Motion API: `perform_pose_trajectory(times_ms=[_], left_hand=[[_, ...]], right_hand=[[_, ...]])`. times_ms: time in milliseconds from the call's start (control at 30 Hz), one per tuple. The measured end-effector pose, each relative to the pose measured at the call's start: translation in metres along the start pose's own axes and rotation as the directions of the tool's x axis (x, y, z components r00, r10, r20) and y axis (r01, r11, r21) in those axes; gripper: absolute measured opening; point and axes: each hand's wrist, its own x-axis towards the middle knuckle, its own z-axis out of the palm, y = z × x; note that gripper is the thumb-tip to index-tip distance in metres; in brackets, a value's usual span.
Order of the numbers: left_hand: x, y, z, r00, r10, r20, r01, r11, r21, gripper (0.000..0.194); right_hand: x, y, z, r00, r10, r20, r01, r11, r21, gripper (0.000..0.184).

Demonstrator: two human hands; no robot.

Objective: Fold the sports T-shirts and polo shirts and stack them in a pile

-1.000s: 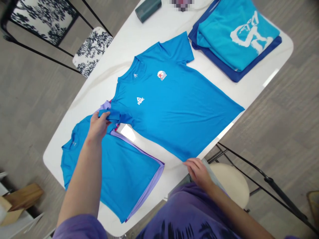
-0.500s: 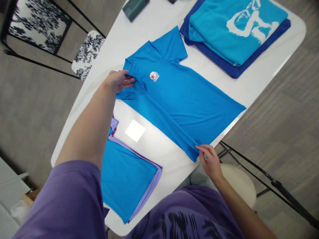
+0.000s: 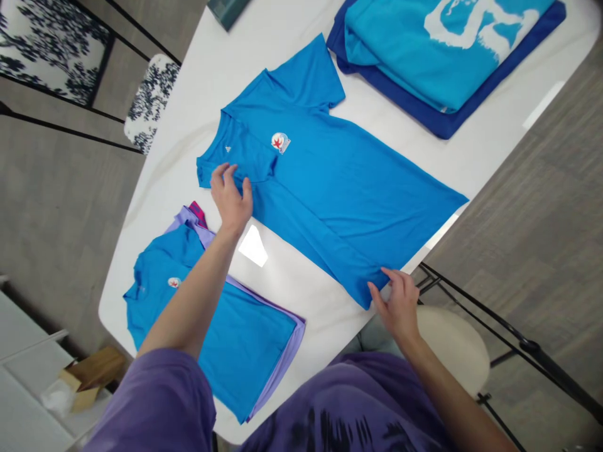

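Note:
A blue T-shirt [image 3: 339, 163] with a round red-and-white badge lies spread on the white table, its near side folded inward lengthwise, sleeve included. Over the folded part near the collar is my left hand [image 3: 232, 196], fingers apart and holding nothing; whether its fingertips touch the cloth I cannot tell. At the hem corner my right hand [image 3: 398, 300] rests with thumb and fingers spread, the fingertips at the fabric's edge. Partly under my left forearm lies a stack of folded shirts [image 3: 254, 339], a blue one on top of purple ones.
The white table [image 3: 160, 182] runs diagonally. At its far right lie folded turquoise and navy clothes [image 3: 414, 56]; a dark green object [image 3: 228, 11] is at the top edge. A patterned chair [image 3: 153, 94] stands left, a cream stool [image 3: 452, 351] right, and a cardboard box [image 3: 94, 373] lower left.
My left hand carried the near sleeve inward, and my right hand brought the hem corner over, folding the shirt's near side. Both hands then let go of the cloth.

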Motion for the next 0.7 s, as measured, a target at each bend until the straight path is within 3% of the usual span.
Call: perform_pose_trajectory(times_ms=[100,200,400,600,700], left_hand=[[-0.048,0.012,0.012,0.996,0.020,0.081,-0.021,1.000,0.011,0.068],[-0.073,0.019,0.027,0.987,0.025,0.161,-0.023,1.000,-0.012,0.079],[-0.077,0.014,0.037,0.980,0.030,0.197,-0.019,0.998,-0.057,0.091],[-0.078,0.014,0.036,0.979,0.036,0.198,-0.022,0.997,-0.070,0.092],[-0.080,0.016,0.035,0.980,0.023,0.197,-0.004,0.995,-0.099,0.092]], right_hand=[[0.013,0.006,-0.003,0.999,0.041,-0.013,-0.042,0.996,-0.078,0.039],[0.025,0.007,-0.010,0.999,0.019,0.031,-0.015,0.992,-0.124,0.024],[0.040,0.008,-0.022,0.989,-0.101,0.109,0.112,0.988,-0.103,0.021],[0.041,0.010,-0.025,0.988,-0.094,0.125,0.109,0.987,-0.120,0.038],[0.040,0.012,-0.024,0.980,-0.111,0.166,0.126,0.989,-0.083,0.034]])
